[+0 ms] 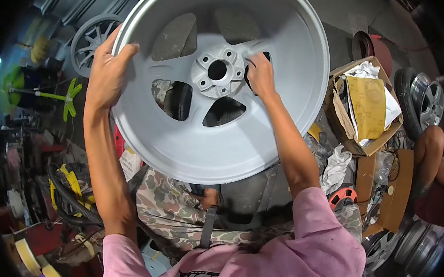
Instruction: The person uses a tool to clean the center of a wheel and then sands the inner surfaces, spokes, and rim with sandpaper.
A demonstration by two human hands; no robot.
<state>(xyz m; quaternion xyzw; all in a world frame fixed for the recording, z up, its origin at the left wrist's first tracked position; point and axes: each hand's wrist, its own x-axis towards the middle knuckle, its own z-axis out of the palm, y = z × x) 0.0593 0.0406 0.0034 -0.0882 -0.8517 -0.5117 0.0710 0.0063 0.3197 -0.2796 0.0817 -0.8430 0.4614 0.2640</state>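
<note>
A large grey car wheel rim (200,155) is tilted up above my lap, its hollow back facing me. Its hub has several bolt holes around a round centre bore, with openings between the spokes. On the left edge, my left hand (108,74) is closed around the lip, thumb on the inner side. My right hand (261,75) reaches inside the barrel, fingers curled against a spoke just right of the hub. Whatever those fingers may pinch is hidden.
At right stands a cardboard box (336,113) with yellow-brown sandpaper sheets (365,107) and crumpled paper. Beyond it are a tyre (407,102) and another person's bent leg (429,153). A green fan (70,97) and a spoked wheel (87,46) stand at left.
</note>
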